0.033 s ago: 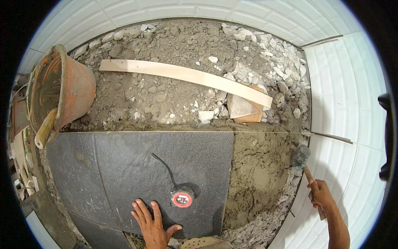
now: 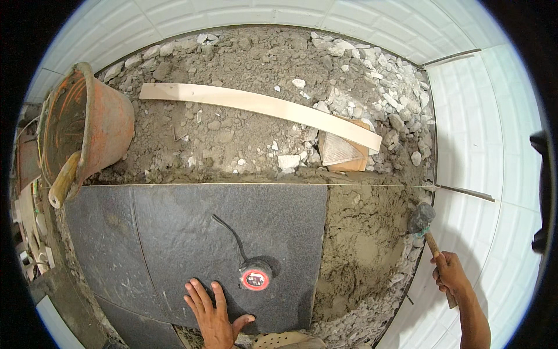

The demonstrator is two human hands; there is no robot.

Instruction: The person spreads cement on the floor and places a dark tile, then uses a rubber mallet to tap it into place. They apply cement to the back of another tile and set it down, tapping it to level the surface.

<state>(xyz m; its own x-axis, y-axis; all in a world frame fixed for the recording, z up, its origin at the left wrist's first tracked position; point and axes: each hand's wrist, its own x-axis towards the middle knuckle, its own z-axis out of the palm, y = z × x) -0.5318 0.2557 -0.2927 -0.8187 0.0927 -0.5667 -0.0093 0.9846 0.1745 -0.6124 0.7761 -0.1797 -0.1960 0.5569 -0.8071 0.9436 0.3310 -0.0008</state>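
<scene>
tile (image 2: 232, 232) lies dark and flat on the mortar bed (image 2: 360, 244), left hand (image 2: 215, 317) with fingers spread pressing it steady, right hand (image 2: 450, 273) wrapped tight around the mallet (image 2: 421, 218) handle for tapping.

I see an orange bucket (image 2: 87, 128) tilted at the left with a wooden handle (image 2: 63, 181) sticking out of it. A pale wooden board (image 2: 256, 106) lies across the rubble (image 2: 372, 87), near a notched trowel (image 2: 340, 151). White wall tiles (image 2: 482, 145) stand at the right.

Head-worn fisheye, steeply downward over the floor (image 2: 221, 244) (close, single view)
</scene>
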